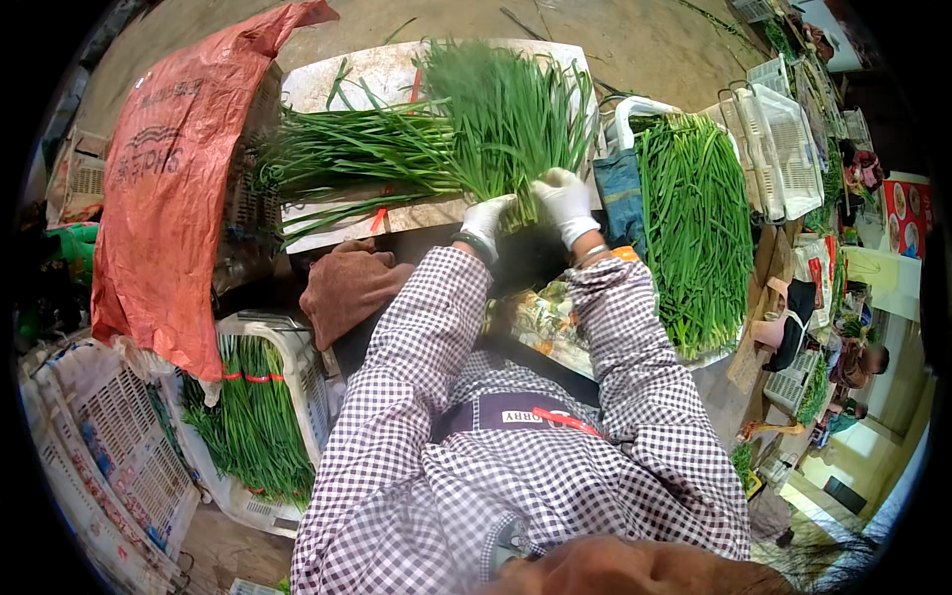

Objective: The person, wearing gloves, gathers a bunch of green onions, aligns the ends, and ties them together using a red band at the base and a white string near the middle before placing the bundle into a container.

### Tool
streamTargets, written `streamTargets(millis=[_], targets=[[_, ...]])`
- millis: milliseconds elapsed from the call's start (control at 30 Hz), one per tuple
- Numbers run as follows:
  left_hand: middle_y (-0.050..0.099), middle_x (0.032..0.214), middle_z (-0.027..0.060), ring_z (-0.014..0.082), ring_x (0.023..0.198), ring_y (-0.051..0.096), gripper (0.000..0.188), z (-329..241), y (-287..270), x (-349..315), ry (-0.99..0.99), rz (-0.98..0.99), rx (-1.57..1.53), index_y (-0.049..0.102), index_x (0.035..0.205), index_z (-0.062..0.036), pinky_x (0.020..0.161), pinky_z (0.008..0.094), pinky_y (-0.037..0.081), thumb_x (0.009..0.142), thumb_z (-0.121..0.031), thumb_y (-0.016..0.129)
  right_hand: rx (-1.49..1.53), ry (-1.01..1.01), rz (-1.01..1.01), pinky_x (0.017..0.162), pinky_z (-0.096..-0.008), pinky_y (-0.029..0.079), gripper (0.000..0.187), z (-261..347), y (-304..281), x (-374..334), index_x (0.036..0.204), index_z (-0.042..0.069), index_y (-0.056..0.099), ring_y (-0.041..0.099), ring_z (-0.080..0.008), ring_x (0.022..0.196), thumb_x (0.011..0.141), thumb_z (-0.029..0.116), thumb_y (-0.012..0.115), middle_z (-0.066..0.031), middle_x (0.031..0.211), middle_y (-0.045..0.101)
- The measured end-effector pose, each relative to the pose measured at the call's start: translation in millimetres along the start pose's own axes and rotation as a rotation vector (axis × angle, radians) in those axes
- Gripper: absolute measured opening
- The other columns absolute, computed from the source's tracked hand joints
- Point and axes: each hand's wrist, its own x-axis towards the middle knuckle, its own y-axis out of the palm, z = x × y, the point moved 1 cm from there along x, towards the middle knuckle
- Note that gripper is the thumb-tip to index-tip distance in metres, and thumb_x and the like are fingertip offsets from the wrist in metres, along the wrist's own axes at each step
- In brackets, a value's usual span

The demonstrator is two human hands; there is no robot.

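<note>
Both my hands wear white gloves and meet at the near end of a large bunch of garlic chives (pixel 516 124). The pale stem ends lie toward me and the green leaves fan away, their tips slightly blurred. My left hand (pixel 486 222) is closed on the stems from the left side. My right hand (pixel 565 201) grips the same stems from the right, fingers bent. Beside this bunch, a pile of loose chives (pixel 372 149) lies crosswise on the white board (pixel 317 84). Red strips (pixel 379 218) show at the board's near edge and under the leaves.
A white crate (pixel 635 107) packed with chives (pixel 694 228) stands to my right, a blue cloth (pixel 620 198) over its edge. On the left hangs a red woven sack (pixel 164 188), above a crate of tied chive bundles (pixel 248 426). A brown cloth (pixel 347 288) lies near my left forearm.
</note>
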Motion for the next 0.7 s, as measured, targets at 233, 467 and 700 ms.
streamTargets(millis=[233,467,700], targets=[[0.071,0.094,0.0051,0.0160,0.081,0.065,0.018,1,-3,1,0.027,-0.028,0.037,0.071,0.100,-0.0060,0.075,0.0294,0.052,0.086,-0.017,0.069,0.534,0.215,0.228,0.061,-0.0249,0.047,0.024,-2,-22,11,0.099,-0.003,0.066,0.060,-0.0108,0.068,0.086,0.016,0.073,-0.0056,0.079,0.067],[0.071,0.087,0.0019,0.0139,0.068,0.064,0.023,7,-2,11,-0.012,-0.126,0.097,0.072,0.101,-0.0087,0.059,0.0288,0.052,0.086,-0.025,0.073,0.572,0.031,0.179,0.062,-0.0246,0.048,0.013,4,-14,-12,0.094,0.001,0.062,0.055,-0.0073,0.067,0.088,0.010,0.069,-0.0001,0.079,0.063],[0.070,0.080,0.0038,0.0129,0.060,0.062,0.018,1,20,-7,-0.019,-0.089,0.001,0.073,0.095,-0.0042,0.053,0.0235,0.047,0.084,-0.018,0.074,0.222,-0.434,-0.022,0.074,-0.0280,0.051,0.017,6,-3,-46,0.096,0.005,0.064,0.063,-0.0204,0.082,0.080,0.001,0.071,-0.0079,0.092,0.064]])
